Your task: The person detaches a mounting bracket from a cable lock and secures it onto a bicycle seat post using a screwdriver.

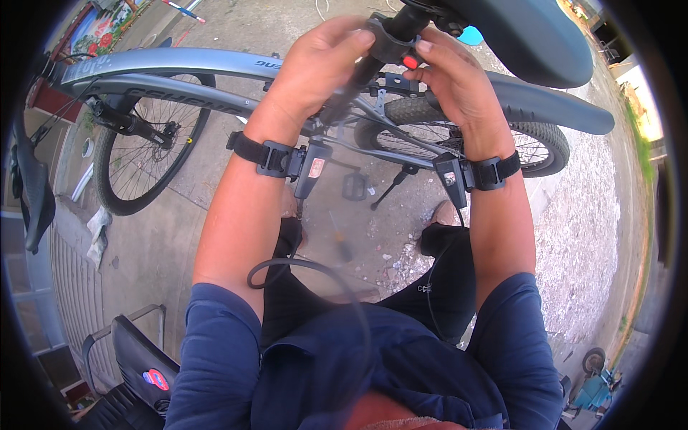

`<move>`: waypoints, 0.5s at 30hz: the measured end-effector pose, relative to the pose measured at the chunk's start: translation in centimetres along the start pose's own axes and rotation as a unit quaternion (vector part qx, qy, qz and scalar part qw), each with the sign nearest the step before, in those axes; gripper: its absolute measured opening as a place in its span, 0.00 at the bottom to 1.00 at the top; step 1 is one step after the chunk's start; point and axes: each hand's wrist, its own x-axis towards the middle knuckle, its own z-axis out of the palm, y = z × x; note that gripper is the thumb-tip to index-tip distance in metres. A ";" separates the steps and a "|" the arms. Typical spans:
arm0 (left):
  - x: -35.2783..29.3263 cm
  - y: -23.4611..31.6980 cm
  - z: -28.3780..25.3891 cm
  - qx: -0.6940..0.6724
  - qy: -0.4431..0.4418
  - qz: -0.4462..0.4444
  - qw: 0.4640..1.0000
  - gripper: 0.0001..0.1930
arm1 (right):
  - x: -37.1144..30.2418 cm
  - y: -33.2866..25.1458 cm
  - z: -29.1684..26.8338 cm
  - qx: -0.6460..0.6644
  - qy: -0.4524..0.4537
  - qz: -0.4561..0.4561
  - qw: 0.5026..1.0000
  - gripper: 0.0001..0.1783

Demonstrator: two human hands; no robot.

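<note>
Here | black clamp [384, 43] between both hands [326, 61] [455, 80] | left grasping it; right's grip unclear

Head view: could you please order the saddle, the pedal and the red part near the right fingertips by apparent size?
1. Saddle
2. Pedal
3. Red part
Nearness probably enlarges the saddle.

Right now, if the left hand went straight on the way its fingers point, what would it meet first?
The left hand would most likely meet the black clamp on the seat post first; the two seem to be touching, though depth is unclear.
</note>
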 end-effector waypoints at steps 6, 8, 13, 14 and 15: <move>0.0 0.2 0.7 -0.011 0.011 0.004 1.000 0.21 | -0.2 1.4 3.0 -0.241 0.046 -0.161 0.956 0.31; -0.1 0.2 0.8 -0.024 0.017 0.001 1.000 0.21 | -0.1 1.0 3.6 -0.274 0.071 -0.127 0.951 0.30; -0.1 0.1 1.0 -0.032 0.037 0.000 0.999 0.20 | 0.0 0.6 3.2 -0.278 0.084 -0.091 0.952 0.28; -0.2 0.1 1.1 -0.032 0.037 -0.001 0.999 0.20 | 0.1 0.4 3.1 -0.281 0.071 -0.082 0.954 0.28; -0.2 0.2 1.1 -0.029 0.036 0.005 0.999 0.20 | 0.2 0.3 2.9 -0.284 0.057 -0.073 0.954 0.28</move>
